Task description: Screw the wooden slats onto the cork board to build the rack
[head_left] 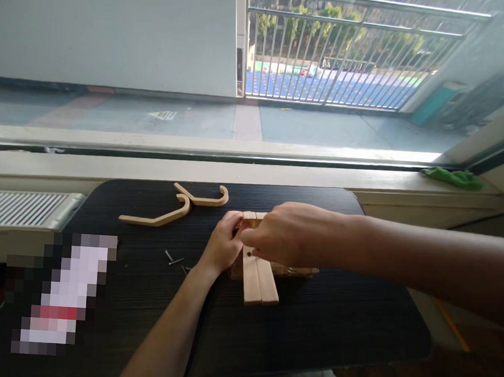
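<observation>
A stack of pale wooden slats (259,283) lies in the middle of the black table (320,323), with a crosspiece under it poking out to the right. My left hand (222,244) grips the stack's left side, fingers curled round the upper end. My right hand (289,235) reaches in from the right and pinches at the top of the slats, fingers closed; what sits between the fingertips is hidden. Two curved wooden pieces (178,208) lie farther back on the table, left of both hands.
A few small metal screws (173,259) lie on the table just left of my left wrist. A blurred-out object (64,293) sits at the table's left front. A windowsill runs behind the table with a green cloth (453,178) at the right.
</observation>
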Demonstrator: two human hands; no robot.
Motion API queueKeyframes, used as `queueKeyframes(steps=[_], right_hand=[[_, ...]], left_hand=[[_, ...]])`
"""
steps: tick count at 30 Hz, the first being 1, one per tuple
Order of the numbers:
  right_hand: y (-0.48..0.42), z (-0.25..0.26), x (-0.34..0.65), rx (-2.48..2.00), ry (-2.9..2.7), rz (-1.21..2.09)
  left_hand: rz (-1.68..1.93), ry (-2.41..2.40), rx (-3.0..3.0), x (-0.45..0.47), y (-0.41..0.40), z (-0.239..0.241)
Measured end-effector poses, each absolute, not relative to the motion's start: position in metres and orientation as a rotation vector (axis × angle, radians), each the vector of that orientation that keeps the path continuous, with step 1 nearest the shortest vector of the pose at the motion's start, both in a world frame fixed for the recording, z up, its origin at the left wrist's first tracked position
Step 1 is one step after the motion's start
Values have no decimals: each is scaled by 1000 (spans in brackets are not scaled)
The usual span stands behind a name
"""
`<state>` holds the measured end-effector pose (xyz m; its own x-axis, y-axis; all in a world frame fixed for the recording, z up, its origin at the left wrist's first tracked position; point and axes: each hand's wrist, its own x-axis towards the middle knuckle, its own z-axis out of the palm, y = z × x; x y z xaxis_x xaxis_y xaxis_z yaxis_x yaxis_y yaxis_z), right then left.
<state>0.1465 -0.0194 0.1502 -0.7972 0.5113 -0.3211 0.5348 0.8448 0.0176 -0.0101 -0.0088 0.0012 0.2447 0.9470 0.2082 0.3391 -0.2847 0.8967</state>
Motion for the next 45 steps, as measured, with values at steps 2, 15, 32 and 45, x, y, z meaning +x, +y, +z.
queueKeyframes(steps=[2,15,32,45], right_hand=[[-20,150,145,838,2714,-102],[-34,151,142,1143,2616,-84],[-20,166,177,1580,2737,-663],[-47,-12,238,2958,2615,-1040]], left_hand=[[1033,1183,1785,-10,-9,1],[1062,1170,1801,-10,-7,-4],[1051,1174,1787,-10,-8,-1],[1071,1175,1779,-10,-10,1]])
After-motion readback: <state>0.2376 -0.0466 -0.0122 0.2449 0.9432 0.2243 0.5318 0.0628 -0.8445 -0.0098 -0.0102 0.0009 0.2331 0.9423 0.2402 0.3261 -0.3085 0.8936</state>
